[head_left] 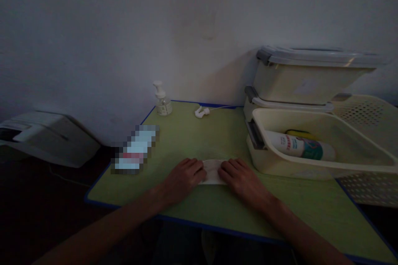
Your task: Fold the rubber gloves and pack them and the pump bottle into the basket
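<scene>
From the head camera, both hands lay palm-down on a green table [192, 140], near its front edge. The left hand [183, 178] and right hand [241, 178] pressed the two ends of a small pale cloth [213, 171], which lay flat between them; the fingers of each were held close together and bent slightly over the cloth's edges. To the right stood an open bin [311, 165] holding a bottle [298, 145], with lidded boxes [307, 76] stacked behind. A pump bottle [162, 100] stood at the far edge by the wall.
</scene>
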A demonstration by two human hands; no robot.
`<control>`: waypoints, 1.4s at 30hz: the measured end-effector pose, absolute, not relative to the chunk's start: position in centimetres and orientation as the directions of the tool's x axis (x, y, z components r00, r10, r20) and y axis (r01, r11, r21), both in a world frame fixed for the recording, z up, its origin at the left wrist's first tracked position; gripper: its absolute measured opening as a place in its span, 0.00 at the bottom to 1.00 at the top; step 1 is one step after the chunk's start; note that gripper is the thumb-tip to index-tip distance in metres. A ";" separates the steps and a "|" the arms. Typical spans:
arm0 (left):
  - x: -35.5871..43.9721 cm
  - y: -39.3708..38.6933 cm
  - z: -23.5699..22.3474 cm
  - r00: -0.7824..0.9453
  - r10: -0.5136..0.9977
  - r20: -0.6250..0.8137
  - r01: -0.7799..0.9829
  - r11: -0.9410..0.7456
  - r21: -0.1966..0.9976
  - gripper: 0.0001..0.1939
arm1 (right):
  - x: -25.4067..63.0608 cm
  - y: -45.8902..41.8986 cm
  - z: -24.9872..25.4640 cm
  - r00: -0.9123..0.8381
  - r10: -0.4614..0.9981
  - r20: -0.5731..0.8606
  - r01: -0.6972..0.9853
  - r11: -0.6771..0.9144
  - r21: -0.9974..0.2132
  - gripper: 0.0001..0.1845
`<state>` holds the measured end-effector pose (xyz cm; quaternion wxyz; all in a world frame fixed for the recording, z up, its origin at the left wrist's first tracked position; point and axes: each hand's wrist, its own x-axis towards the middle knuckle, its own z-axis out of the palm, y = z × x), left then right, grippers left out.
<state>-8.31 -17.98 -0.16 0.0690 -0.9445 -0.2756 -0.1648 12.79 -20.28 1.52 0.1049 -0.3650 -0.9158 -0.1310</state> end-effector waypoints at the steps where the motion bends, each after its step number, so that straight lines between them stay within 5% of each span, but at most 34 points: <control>1: -8.4 -18.3 -0.3 0.790 0.508 0.342 0.550 -0.834 -0.032 0.08 | 12.9 -20.6 1.5 -0.703 0.652 0.284 0.702 0.700 0.132 0.04; 6: -9.4 -19.3 -0.3 0.773 0.537 0.337 0.550 -0.833 0.066 0.09 | 13.5 -22.2 1.8 -0.624 0.729 0.281 0.736 0.669 -0.102 0.09; 9: -9.7 -19.4 -0.2 0.703 0.622 0.344 0.567 -0.783 0.257 0.10 | 13.8 -22.3 2.0 -0.538 0.797 0.274 0.746 0.601 -0.285 0.07; 13: -9.1 -19.1 0.5 0.561 0.807 0.182 0.654 -0.568 0.500 0.12 | 13.6 -21.0 2.5 -0.423 0.892 0.160 0.774 0.447 -0.449 0.11; 20: -7.5 -16.8 1.8 0.415 0.909 -0.017 0.784 -0.348 0.515 0.14 | 12.4 -19.0 3.2 -0.277 0.960 -0.036 0.845 0.226 -0.485 0.14; 27: -7.4 -15.3 1.6 0.426 0.903 -0.060 0.699 -0.286 0.655 0.06 | 11.8 -18.9 3.4 -0.181 0.983 -0.042 0.861 0.138 -0.489 0.08; 32: -7.4 -15.1 1.2 0.473 0.881 0.007 0.697 -0.379 0.609 0.07 | 11.6 -18.5 2.7 -0.198 0.980 0.016 0.878 0.184 -0.441 0.06; 38: -7.5 -15.2 0.9 0.533 0.839 0.112 0.771 -0.535 0.345 0.10 | 12.4 -18.3 2.0 -0.307 0.934 0.184 0.881 0.352 -0.315 0.04; 42: -7.5 -14.9 0.8 0.696 0.681 0.228 0.657 -0.732 0.182 0.10 | 12.5 -18.2 2.1 -0.497 0.831 0.251 0.823 0.543 -0.166 0.05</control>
